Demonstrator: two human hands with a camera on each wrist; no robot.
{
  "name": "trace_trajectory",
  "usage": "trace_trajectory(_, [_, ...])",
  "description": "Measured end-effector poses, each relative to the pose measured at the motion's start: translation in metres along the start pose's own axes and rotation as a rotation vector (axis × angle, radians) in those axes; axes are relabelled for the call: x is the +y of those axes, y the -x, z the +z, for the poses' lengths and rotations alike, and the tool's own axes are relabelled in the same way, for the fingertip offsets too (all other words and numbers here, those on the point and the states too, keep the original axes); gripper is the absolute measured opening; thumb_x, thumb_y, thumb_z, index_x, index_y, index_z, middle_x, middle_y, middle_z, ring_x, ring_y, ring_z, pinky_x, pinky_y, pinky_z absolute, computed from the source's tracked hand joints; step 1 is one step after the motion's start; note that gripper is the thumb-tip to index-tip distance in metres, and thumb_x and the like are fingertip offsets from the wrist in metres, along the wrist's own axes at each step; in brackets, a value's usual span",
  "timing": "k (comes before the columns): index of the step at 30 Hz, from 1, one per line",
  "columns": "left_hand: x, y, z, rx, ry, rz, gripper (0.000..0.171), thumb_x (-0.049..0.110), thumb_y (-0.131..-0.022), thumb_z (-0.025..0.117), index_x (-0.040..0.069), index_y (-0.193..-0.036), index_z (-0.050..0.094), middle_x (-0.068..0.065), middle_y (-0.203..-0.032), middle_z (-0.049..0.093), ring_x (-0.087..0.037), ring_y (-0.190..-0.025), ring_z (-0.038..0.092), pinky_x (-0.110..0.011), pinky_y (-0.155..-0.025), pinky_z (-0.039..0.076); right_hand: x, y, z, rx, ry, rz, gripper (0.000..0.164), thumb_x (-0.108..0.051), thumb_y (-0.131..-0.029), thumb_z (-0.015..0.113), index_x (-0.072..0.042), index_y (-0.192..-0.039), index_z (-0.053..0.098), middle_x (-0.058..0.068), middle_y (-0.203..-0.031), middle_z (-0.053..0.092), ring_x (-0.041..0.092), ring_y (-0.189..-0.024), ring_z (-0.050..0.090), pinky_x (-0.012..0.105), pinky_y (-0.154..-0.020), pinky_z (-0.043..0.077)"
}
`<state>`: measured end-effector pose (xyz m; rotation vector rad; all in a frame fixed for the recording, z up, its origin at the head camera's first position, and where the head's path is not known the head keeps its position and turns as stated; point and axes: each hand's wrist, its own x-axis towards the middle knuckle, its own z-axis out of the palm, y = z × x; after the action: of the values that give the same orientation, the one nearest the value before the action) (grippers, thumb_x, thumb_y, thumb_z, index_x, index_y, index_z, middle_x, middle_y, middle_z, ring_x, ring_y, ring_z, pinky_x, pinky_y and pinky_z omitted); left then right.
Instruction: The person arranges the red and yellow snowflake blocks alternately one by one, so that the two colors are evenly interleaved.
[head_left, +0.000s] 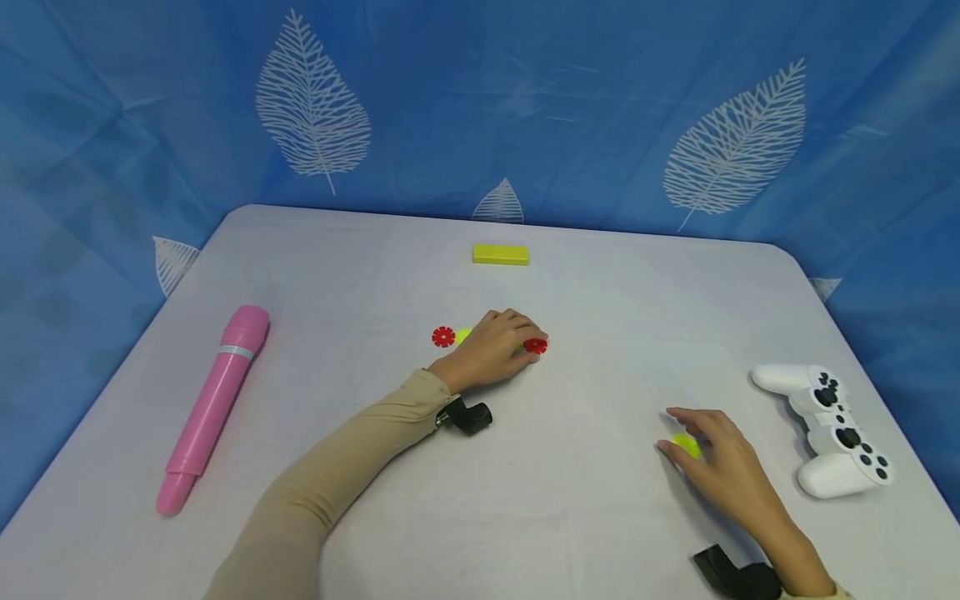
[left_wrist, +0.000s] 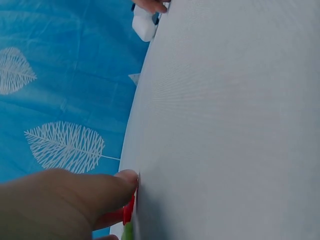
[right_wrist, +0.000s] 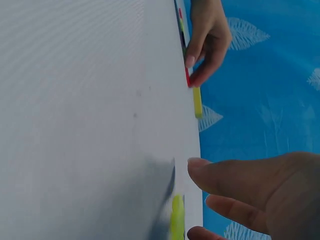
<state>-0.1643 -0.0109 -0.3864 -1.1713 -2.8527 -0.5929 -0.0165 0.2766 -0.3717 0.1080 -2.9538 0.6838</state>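
At the middle of the table my left hand pinches a red notched disc by its sides, thumb on the near side and fingers on the far one. In the left wrist view this red disc shows beside the thumb, with a green edge below it. A yellow disc peeks out behind the hand, next to another red notched disc. My right hand is spread around a yellow-green disc. In the right wrist view the thumb and fingers stand apart, with the disc beyond them.
A yellow block lies near the back edge. On the left is a pink microphone-shaped stick; at the right lies a white game controller. A blue curtain with white leaves hangs behind the white table.
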Motion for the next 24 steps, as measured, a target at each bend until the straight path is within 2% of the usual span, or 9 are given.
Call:
trace_trajectory(5, [0.002,-0.002,0.000,0.009,-0.004,0.000,0.032,0.029,-0.086,0.060,0.019,-0.116,0.062,0.003,-0.112,0.062,-0.015,-0.107,0.051,-0.034,-0.091,0.039,0.009,0.009,-0.007,-0.027,0.028,0.092,0.050,-0.026,-0.076,0.073,-0.004,-0.117,0.056,0.016,-0.101,0.052,0.026,-0.086,0.052,0.035,-0.065,0.040])
trace_trajectory(9, [0.003,-0.003,0.000,0.017,-0.024,0.002,0.030,0.028,-0.086,0.061,0.019,-0.115,0.062,0.003,-0.109,0.063,-0.015,-0.103,0.052,-0.032,-0.088,0.041,0.015,0.012,-0.008,-0.051,0.041,0.122,0.052,-0.027,-0.076,0.072,-0.003,-0.118,0.055,0.016,-0.100,0.051,0.024,-0.083,0.050,0.029,-0.061,0.035])
trace_trajectory(17, [0.003,-0.003,0.000,0.020,-0.031,0.002,0.027,0.025,-0.087,0.059,0.019,-0.113,0.064,0.003,-0.108,0.063,-0.016,-0.102,0.053,-0.032,-0.086,0.042,0.015,0.011,-0.004,-0.091,0.025,0.128,0.047,-0.028,-0.075,0.073,-0.003,-0.112,0.059,0.017,-0.100,0.049,0.022,-0.081,0.048,0.025,-0.059,0.034])
trace_trajectory(24, [0.004,-0.003,0.000,0.003,-0.013,-0.017,0.030,0.025,-0.088,0.059,0.019,-0.117,0.061,0.002,-0.112,0.062,-0.016,-0.104,0.052,-0.032,-0.085,0.042,0.014,0.012,0.000,-0.071,0.027,0.126,0.039,-0.022,-0.077,0.071,-0.002,-0.109,0.060,0.015,-0.096,0.048,0.018,-0.078,0.044,0.022,-0.057,0.032])
